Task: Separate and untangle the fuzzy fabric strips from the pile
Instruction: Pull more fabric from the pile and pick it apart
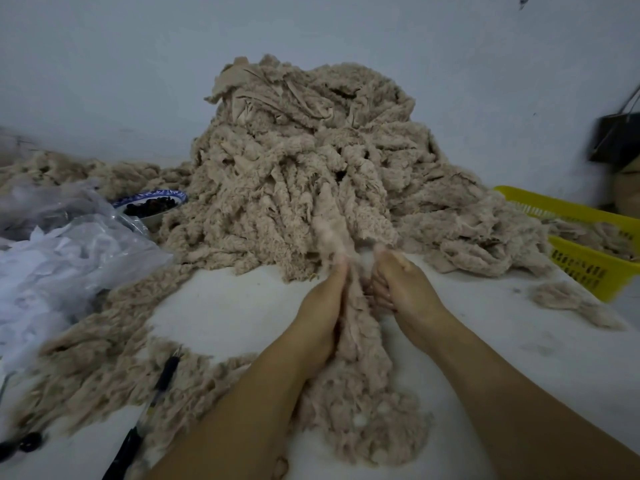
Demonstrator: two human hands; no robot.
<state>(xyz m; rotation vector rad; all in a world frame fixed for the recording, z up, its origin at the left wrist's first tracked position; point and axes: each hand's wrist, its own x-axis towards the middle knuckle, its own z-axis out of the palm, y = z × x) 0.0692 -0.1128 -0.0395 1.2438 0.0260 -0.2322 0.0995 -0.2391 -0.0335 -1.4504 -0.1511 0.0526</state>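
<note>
Tabletop (225, 306) — left hand (320, 306), right hand (401, 282) pinch strip (356, 327).

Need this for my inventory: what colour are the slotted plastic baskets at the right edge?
The baskets are bright yellow, seen in the head view.

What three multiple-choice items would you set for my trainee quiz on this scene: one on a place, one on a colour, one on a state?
1. Where is the bowl?
A) left of the pile
B) on top of it
C) on the floor

2. What colour are the baskets?
A) red
B) yellow
C) green

3. What do the left hand and right hand do?
A) hang idle
B) hold a cup
C) hold one fuzzy strip between them

Key:
1 A, its rim shows at the pile's left foot.
2 B, both baskets at the right are yellow.
3 C, the strip runs up between both hands to the pile.
</note>
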